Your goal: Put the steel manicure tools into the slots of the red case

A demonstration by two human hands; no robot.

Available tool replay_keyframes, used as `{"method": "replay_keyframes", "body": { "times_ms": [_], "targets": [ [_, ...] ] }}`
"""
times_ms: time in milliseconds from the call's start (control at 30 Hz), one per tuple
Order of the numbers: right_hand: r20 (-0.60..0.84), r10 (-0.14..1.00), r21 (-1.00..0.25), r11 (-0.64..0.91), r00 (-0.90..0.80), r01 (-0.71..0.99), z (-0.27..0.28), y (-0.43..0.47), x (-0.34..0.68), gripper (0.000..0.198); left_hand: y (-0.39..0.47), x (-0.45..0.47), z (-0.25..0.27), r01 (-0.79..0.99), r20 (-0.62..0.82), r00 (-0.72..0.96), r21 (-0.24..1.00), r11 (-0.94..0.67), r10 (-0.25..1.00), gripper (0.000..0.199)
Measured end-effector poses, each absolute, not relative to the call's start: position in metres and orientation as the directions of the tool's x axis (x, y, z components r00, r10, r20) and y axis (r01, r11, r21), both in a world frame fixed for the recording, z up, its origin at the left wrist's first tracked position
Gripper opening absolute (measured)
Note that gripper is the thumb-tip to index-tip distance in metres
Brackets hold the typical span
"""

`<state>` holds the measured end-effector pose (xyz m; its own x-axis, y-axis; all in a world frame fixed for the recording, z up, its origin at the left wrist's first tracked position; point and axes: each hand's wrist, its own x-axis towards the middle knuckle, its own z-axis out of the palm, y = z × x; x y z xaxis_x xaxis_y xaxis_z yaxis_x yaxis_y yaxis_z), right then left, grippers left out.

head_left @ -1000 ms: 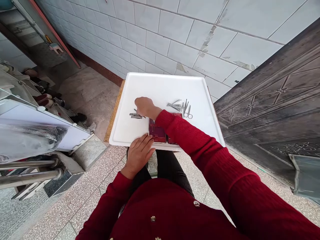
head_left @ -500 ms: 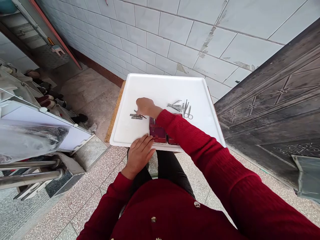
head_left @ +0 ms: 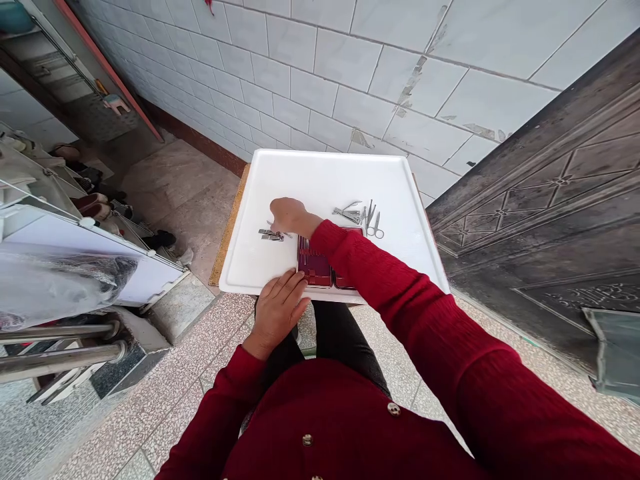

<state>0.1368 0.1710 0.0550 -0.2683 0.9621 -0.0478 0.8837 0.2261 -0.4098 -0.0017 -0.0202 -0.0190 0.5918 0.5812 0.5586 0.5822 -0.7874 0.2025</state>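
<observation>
Head view: only one camera here, looking down over a red sweater at a white tray on a small table by a tiled wall.

Right hand: reaches across the body to the left part of the tray, knuckles up, fingers curled down over some small metal tools. Looks like it's touching or pinching one of them, but the fingertips are hidden under the hand, so can't tell if it really has a grip.

Small metal tools: lying on the tray just left of and below the right hand, partly tucked under it.

Left hand: flat and relaxed, fingers spread a little, holding nothing. Fingertips rest on the near edge of the tray, right against the corner of the case.

Dark red case: lies open on the tray between the two hands, just under the right forearm, which covers part of it.

Pile of scissors and clippers: well to the right of the right hand, past the sleeve, nobody touching it.

Floor: speckled tiles below the left hand.
</observation>
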Motion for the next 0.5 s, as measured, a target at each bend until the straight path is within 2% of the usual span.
{"method": "replay_keyframes", "body": {
  "times_ms": [67, 133, 167, 333, 500],
  "targets": [
    [-0.18, 0.958, -0.333, 0.153, -0.222, 0.931, 0.062, 0.167, 0.14, 0.015, -0.02, -0.002, -0.02, 0.581, 0.56, 0.592, 0.202, -0.789, 0.579, 0.03],
    [-0.192, 0.96, -0.35, 0.127, -0.204, 0.928, 0.069, 0.162, 0.145, 0.007, -0.02, -0.002, -0.02, 0.578, 0.568, 0.591, 0.197, -0.792, 0.573, 0.03],
    [-0.17, 0.965, -0.397, 0.116, -0.198, 0.91, 0.072, 0.16, 0.149, 0.001, -0.019, -0.002, -0.02, 0.577, 0.573, 0.59, 0.193, -0.794, 0.568, 0.03],
    [-0.149, 0.98, -0.725, -0.016, -0.133, 0.689, 0.068, 0.147, 0.182, 0.014, -0.019, -0.002, -0.02, 0.584, 0.557, 0.597, 0.192, -0.789, 0.577, 0.03],
    [-0.166, 0.979, -0.928, -0.114, -0.118, 0.356, 0.052, 0.124, 0.215, 0.022, -0.019, -0.002, -0.02, 0.584, 0.56, 0.596, 0.189, -0.789, 0.575, 0.03]
  ]
}}
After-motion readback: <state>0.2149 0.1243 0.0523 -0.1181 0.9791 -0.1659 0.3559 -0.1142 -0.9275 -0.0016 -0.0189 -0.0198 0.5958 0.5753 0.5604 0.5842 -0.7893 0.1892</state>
